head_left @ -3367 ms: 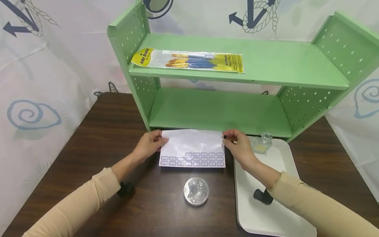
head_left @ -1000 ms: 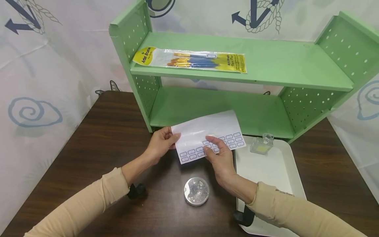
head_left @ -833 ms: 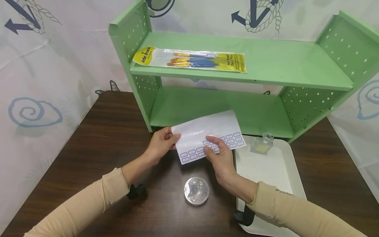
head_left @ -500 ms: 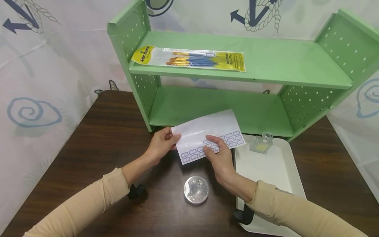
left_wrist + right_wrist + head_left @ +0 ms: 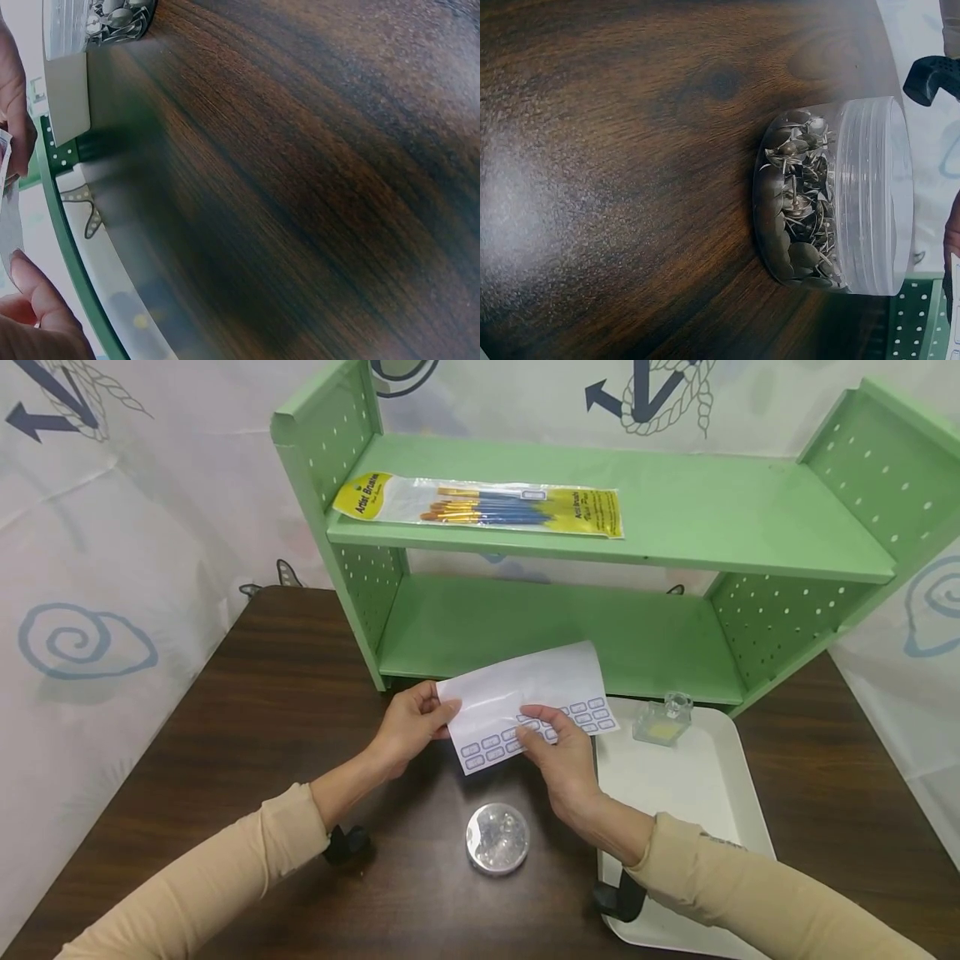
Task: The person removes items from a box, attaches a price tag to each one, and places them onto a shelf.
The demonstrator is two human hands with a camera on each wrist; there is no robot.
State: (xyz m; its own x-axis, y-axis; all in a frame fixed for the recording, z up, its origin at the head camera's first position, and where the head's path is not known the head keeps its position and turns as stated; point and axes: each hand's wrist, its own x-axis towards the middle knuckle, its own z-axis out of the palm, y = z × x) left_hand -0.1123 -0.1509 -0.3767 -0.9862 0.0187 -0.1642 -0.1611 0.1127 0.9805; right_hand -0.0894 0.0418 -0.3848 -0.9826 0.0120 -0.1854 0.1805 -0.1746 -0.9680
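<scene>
Basically, since approx. 3 s ago the label sheet (image 5: 487, 697) has gone from roughly square-on, w/ one hand at each side edge, to tilted, its R end swung up toward the shelf unit (image 5: 750, 506). L hand (image 5: 405, 727) still pinches the L edge, thumb on top. R hand (image 5: 566, 764) has left the R edge & now sits over the label rows (image 5: 492, 755), thumb & forefinger bent toward each other; can't tell if they're actually pinching the paper or a label. In the last sec. or so, next to no change: same pose, same tilt.

For the work, prob. means focus has moved from holding the sheet to picking at one label; no loose one visible yet, so I'd call that step unfinished.

Sheet's held above the table (image 5: 262, 668), beyond the round jar (image 5: 497, 839) of metal tacks & near the white tray (image 5: 675, 777), w/ its glass bottle (image 5: 660, 725). Brush pack (image 5: 487, 510) on the upper shelf has a similar blue-edged label (image 5: 534, 495).
</scene>
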